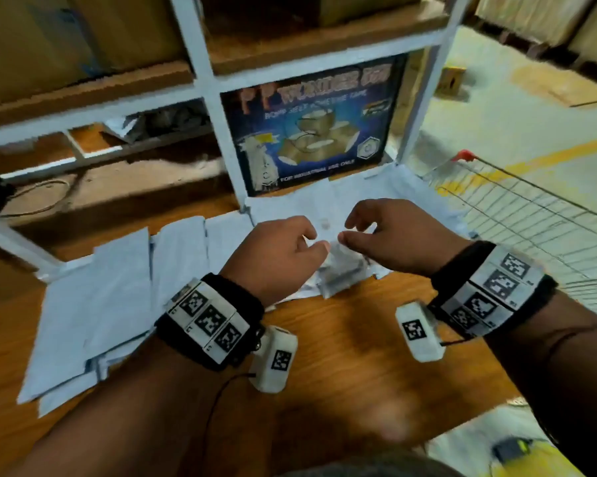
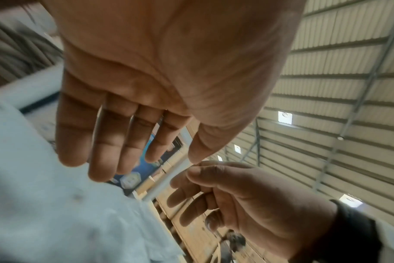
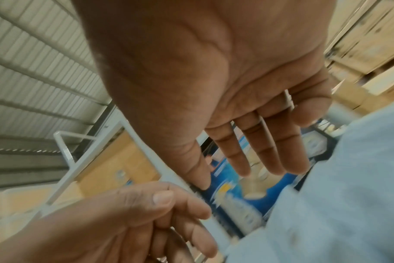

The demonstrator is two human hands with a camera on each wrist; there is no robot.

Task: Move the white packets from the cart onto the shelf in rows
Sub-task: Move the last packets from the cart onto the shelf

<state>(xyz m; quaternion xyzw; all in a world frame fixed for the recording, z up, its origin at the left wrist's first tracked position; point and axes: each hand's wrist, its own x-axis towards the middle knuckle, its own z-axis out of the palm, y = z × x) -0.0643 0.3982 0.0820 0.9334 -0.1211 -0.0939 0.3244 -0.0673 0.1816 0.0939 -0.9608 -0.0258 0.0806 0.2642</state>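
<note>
Wooden shelf (image 1: 341, 346) under both hands, white packets (image 1: 93, 304) beside left hand (image 1: 273, 256), cart (image 1: 531, 215) beyond right hand (image 1: 397, 235); fingers loose, holding nothing.

Both hands hover over the wooden shelf (image 1: 341, 339), fingers relaxed and holding nothing. The left hand (image 1: 276, 256) sits just at 9 o'clock of the right hand (image 1: 393, 235), thumbs nearly meeting above a white packet (image 1: 328, 208). More white packets (image 1: 118, 287) lie in overlapping rows towards 9 o'clock. A blue printed box (image 1: 314, 125) stands at 12 o'clock; a wire cart (image 1: 531, 218) at 3 o'clock.
</note>
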